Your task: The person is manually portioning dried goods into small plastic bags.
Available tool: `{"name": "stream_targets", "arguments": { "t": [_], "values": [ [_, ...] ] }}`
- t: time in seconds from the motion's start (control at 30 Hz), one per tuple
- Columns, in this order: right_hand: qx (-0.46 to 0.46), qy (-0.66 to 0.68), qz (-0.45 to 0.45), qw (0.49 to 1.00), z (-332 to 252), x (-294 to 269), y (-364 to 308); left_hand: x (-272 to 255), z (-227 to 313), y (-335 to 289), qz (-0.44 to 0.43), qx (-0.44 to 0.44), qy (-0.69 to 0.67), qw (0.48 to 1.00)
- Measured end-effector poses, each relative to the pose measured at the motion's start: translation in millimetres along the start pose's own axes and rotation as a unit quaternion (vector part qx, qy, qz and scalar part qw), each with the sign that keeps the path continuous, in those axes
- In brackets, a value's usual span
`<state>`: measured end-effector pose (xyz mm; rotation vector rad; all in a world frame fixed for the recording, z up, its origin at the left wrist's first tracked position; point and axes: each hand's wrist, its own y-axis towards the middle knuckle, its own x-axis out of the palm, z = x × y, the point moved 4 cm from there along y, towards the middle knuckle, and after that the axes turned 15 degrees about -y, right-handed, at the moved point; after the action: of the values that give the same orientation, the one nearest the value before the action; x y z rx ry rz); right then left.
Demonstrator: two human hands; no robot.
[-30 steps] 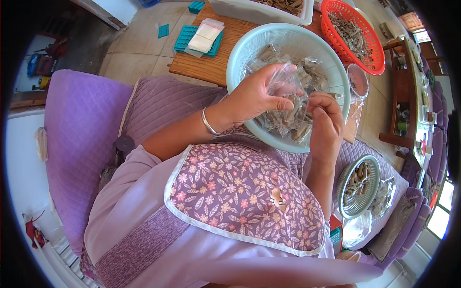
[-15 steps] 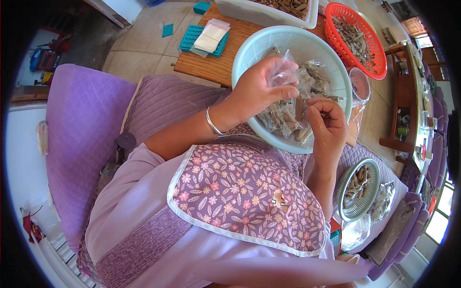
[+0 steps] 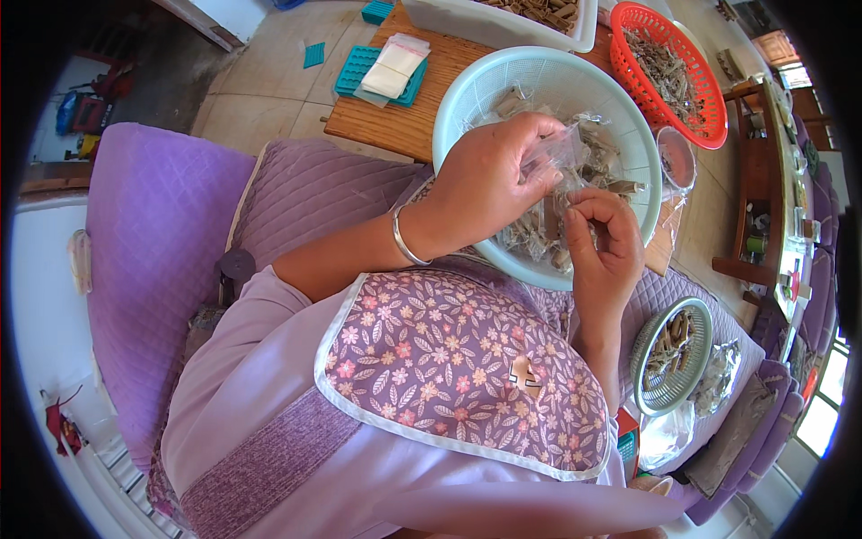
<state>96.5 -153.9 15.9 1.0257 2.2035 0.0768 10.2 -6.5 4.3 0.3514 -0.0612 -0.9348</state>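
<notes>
A crumpled clear plastic bag (image 3: 564,153) is held above a light blue colander (image 3: 548,72), pinched between the thumb and fingers of the left hand (image 3: 494,171). The right hand (image 3: 612,242) is curled just beside the bag's lower end, thumb and forefinger brought near each other; whether anything is gripped there cannot be told. Beneath both hands, the colander is partly filled with brownish pieces in clear wrapping (image 3: 597,148). A wooden table (image 3: 377,128) is seen beyond, where a stack of flat plastic sleeves (image 3: 395,67) is laid on a teal ridged tray (image 3: 348,79). Farther back, brown pieces (image 3: 543,11) are contained in a white bin (image 3: 476,25), and dried brownish material (image 3: 660,72) in a red oval basket (image 3: 718,126). To the right, a smaller grey-green basket (image 3: 693,377) holding brown pieces is set on a purple quilted cover (image 3: 729,310). Pale floor tiles (image 3: 256,117) are visible past the table.
</notes>
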Motion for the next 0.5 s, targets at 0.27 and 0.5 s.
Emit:
{"name": "stream_targets", "arguments": {
  "t": [0.27,0.5],
  "values": [
    [0.055,0.104,0.001,0.993,10.4,-2.8,-4.4,-3.8,-8.5,-4.9,-0.006,-0.055,-0.193,0.98],
    [0.036,0.282,-0.022,0.959,8.5,3.2,0.1,-5.5,-10.2,-17.4,-0.01,-0.19,-0.464,0.865]
  ]
}}
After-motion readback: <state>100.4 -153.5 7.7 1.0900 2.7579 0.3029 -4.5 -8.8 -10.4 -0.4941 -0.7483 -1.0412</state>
